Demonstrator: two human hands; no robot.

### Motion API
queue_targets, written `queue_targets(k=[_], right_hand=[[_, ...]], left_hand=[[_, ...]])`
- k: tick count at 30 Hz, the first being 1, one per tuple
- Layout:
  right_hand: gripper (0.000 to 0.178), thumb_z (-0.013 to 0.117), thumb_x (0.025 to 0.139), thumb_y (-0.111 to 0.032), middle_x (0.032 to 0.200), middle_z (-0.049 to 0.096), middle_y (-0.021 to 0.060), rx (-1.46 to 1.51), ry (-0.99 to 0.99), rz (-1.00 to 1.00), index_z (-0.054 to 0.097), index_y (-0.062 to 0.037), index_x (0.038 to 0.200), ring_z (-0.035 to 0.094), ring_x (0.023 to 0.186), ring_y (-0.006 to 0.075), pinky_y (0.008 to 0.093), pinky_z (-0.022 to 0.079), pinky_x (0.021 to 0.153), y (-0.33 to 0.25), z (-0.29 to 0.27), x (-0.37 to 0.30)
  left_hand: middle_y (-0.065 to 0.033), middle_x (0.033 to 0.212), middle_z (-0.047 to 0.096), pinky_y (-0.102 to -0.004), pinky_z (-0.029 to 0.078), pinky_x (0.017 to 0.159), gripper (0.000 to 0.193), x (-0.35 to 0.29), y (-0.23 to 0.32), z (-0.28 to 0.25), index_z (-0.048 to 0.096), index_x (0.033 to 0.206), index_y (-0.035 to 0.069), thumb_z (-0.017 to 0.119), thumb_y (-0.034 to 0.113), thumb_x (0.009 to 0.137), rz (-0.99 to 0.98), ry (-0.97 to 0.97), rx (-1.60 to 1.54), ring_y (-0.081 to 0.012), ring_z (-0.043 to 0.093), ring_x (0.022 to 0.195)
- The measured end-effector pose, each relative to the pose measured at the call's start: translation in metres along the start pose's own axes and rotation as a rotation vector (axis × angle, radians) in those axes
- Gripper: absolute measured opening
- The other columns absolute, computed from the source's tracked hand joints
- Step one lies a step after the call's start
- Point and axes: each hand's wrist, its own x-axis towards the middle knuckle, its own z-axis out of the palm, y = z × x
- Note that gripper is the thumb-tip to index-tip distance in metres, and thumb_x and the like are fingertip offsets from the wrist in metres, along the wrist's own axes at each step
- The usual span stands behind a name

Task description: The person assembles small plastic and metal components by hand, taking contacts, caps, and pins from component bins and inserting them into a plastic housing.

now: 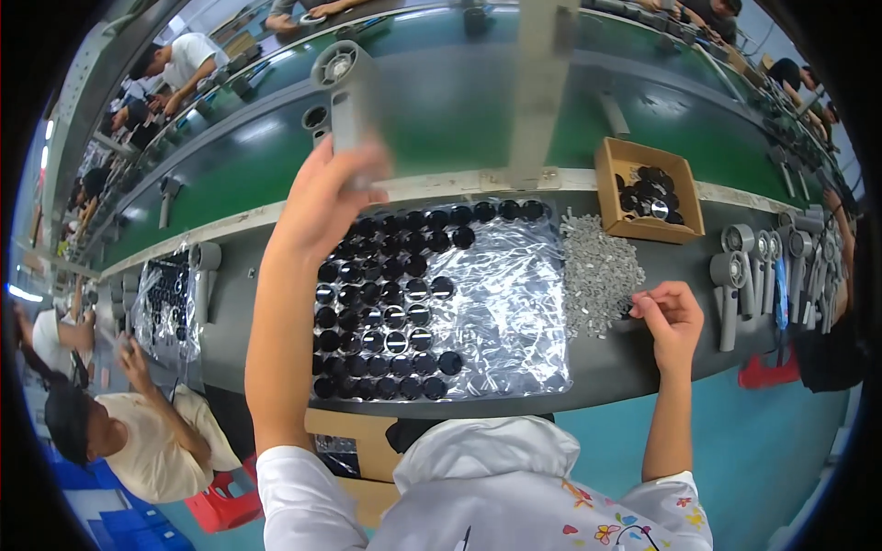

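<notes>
Raised over the green conveyor belt, my left hand (333, 188) is closed around the handle of a grey handheld fan (344, 110). The fan's round head points up and away; hand and handle are partly smeared by motion. My right hand (672, 317) is pinched at the right edge of a heap of small grey pieces (602, 271). Something small and dark shows at its fingertips, too small to name. Between my arms lies a clear plastic sheet (505, 312) bearing rows of round black discs (395, 317).
An open cardboard box (684, 225) of black discs stands beyond the heap. Several grey handheld fans (729, 285) lie at the right. A metal post (540, 92) rises at the belt's near edge. Co-workers sit nearby, one at the left (138, 432).
</notes>
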Motion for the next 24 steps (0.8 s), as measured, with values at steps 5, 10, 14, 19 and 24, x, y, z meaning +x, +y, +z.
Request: queue_targets(k=[5,10,14,19,24], right_hand=[[0.013,0.065,0.092,0.007,0.093,0.071,0.0147,0.086,-0.206,-0.056,0.058,-0.0010,0.100,0.067,0.077,0.0172,0.0303,0.055,0.071,-0.046,0.067,0.017],[0.011,0.063,0.094,0.005,0.097,0.059,0.0069,0.146,-0.591,-0.165,0.058,-0.0011,0.101,0.060,0.088,0.0140,0.0288,0.052,0.078,-0.074,0.153,0.037],[0.010,0.066,0.095,0.000,0.105,0.055,0.0040,0.084,-0.689,-0.239,0.059,-0.0010,0.103,0.054,0.091,0.0111,0.0262,0.047,0.080,-0.063,0.191,0.037],[0.009,0.068,0.095,-0.002,0.102,0.054,0.0050,-0.096,-0.686,-0.308,0.061,-0.0017,0.101,0.053,0.088,0.0117,0.0257,0.047,0.076,-0.051,0.193,0.035],[0.008,0.068,0.094,-0.002,0.100,0.054,0.0060,-0.049,-0.666,-0.282,0.064,-0.0012,0.100,0.054,0.085,0.0124,0.0254,0.047,0.073,-0.040,0.193,0.033]], left_hand=[[-0.0111,0.092,0.066,-0.0404,0.059,0.070,0.025,-0.056,-0.016,-0.008,0.056,0.115,0.001,0.068,0.013,0.096,-0.250,-0.156,-0.243,-0.0213,0.067,0.079],[-0.0088,0.090,0.064,-0.0356,0.058,0.066,0.026,-0.110,-0.039,0.024,0.056,0.112,0.002,0.071,0.004,0.091,-0.304,-0.093,-0.204,-0.0191,0.066,0.075],[-0.0098,0.101,0.064,-0.0339,0.058,0.068,0.048,-0.133,-0.056,0.045,0.039,0.133,0.003,0.066,0.001,0.095,-0.279,-0.075,-0.203,-0.0164,0.066,0.080],[-0.0117,0.102,0.063,-0.0330,0.058,0.069,0.048,-0.139,-0.070,0.056,0.036,0.133,0.003,0.065,-0.002,0.094,-0.234,0.032,-0.182,-0.0167,0.066,0.082],[-0.0131,0.107,0.061,-0.0324,0.059,0.070,0.052,-0.142,-0.079,0.060,0.030,0.138,0.004,0.060,-0.004,0.096,-0.189,0.057,-0.150,-0.0161,0.066,0.083]])
